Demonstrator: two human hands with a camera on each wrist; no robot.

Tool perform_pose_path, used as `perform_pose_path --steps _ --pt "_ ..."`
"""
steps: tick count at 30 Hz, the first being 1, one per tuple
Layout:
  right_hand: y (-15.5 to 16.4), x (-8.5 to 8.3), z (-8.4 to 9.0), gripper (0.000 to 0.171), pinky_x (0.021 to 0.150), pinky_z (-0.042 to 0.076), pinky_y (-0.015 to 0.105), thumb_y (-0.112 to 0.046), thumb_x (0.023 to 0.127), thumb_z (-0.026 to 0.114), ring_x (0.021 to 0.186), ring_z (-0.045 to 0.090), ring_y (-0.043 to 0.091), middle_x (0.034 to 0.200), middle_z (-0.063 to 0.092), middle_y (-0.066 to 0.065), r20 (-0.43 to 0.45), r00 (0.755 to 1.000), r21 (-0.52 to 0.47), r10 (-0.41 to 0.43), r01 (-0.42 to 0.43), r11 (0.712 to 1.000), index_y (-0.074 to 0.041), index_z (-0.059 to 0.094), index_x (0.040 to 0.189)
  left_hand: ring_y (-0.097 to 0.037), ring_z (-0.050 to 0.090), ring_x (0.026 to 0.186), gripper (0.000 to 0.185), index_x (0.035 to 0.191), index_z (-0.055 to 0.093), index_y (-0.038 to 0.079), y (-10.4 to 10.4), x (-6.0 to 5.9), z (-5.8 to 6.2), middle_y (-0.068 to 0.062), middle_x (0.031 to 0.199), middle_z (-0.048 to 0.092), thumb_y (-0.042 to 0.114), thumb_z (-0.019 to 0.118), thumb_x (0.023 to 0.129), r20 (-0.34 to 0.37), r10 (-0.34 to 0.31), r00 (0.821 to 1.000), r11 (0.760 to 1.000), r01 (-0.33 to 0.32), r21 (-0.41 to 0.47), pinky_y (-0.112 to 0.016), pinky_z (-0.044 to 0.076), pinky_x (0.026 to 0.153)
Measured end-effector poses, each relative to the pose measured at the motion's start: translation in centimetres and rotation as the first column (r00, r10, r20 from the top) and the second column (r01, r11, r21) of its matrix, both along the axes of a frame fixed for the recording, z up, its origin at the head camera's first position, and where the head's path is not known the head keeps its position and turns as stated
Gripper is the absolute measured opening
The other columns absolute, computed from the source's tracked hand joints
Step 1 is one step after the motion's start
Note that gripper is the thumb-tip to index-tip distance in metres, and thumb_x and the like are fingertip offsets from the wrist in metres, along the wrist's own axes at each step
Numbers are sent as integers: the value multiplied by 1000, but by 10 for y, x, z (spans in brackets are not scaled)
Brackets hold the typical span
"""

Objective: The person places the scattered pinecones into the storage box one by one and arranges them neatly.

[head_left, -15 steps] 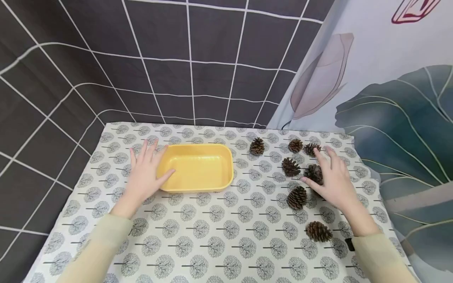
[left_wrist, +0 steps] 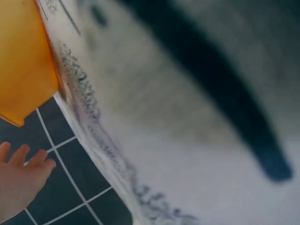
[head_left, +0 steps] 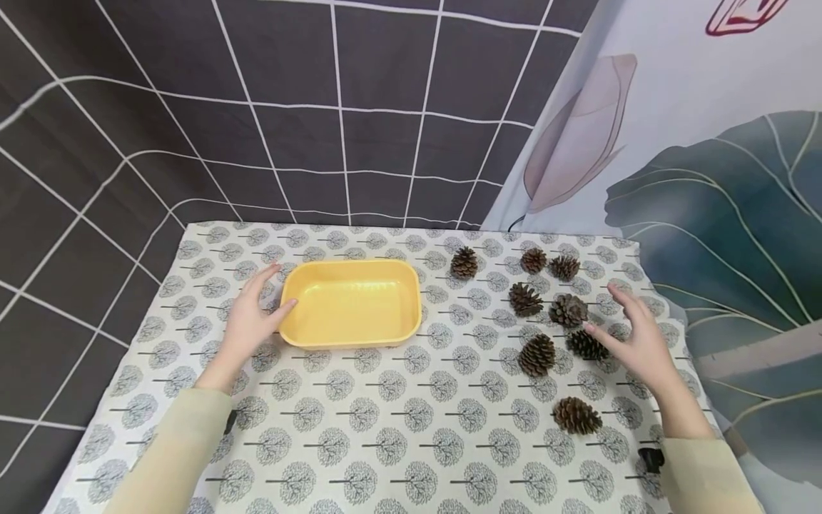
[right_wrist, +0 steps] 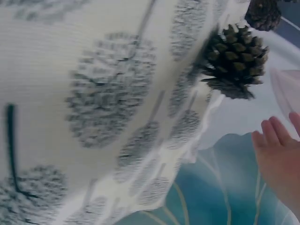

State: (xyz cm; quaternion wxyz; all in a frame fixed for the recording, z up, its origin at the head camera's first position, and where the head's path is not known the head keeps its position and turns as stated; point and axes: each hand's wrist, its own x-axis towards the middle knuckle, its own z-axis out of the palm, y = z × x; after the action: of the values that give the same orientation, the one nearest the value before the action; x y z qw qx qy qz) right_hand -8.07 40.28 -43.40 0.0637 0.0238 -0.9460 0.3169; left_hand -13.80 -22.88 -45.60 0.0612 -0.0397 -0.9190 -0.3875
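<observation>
A shallow yellow tray [head_left: 349, 335] sits left of centre on a tree-print tablecloth, with nothing in it. My left hand [head_left: 260, 308] lies open beside its left end, thumb against the tray wall. In the left wrist view I see the tray [left_wrist: 23, 61] and my left hand's straight fingers [left_wrist: 21, 173]. Several brown pine cones lie to the right, among them a cone [head_left: 568, 310], another [head_left: 537, 355] and a near one [head_left: 576, 415]. My right hand [head_left: 621, 327] hovers open with spread fingers, its thumb by a cone [head_left: 581, 348]; contact is unclear. The right wrist view shows a cone [right_wrist: 234, 61] and my right hand's fingers [right_wrist: 276, 154].
The tablecloth [head_left: 398, 428] covers the whole table and hangs over its edges. A dark tiled wall [head_left: 321, 128] stands behind, and a leaf-print curtain [head_left: 719, 178] hangs on the right. More cones [head_left: 464, 263] [head_left: 533, 260] lie near the back edge.
My right hand drew back to the right, off the cluster, uncovering a cone it had hidden. My left hand slid slightly left, away from the tray's corner.
</observation>
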Motion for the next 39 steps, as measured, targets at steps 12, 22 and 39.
perform_pose_path --steps 12,22,39 --pt "17 15 -13 72 114 29 0 -27 102 73 150 39 51 164 39 31 169 985 -92 -14 30 995 -7 40 162 -51 43 151 72 160 38 -2 -1 -4 -11 -30 165 42 7 73 97 200 -71 977 975 25 222 -63 36 129" --pt "24 18 -22 69 91 33 -11 -29 97 79 113 33 -32 158 56 3 195 980 -95 30 -12 995 -5 51 155 -41 40 156 77 162 33 -2 2 -8 -13 -27 167 39 1 71 96 258 -99 961 913 -16 407 -45 33 133" --pt "22 14 -29 69 87 37 -10 -29 96 81 136 50 58 155 49 34 242 970 -31 14 -6 999 -1 52 152 -35 33 161 79 167 27 7 -6 -10 -14 -17 174 30 5 69 100 356 -114 927 838 -103 536 -32 39 128"
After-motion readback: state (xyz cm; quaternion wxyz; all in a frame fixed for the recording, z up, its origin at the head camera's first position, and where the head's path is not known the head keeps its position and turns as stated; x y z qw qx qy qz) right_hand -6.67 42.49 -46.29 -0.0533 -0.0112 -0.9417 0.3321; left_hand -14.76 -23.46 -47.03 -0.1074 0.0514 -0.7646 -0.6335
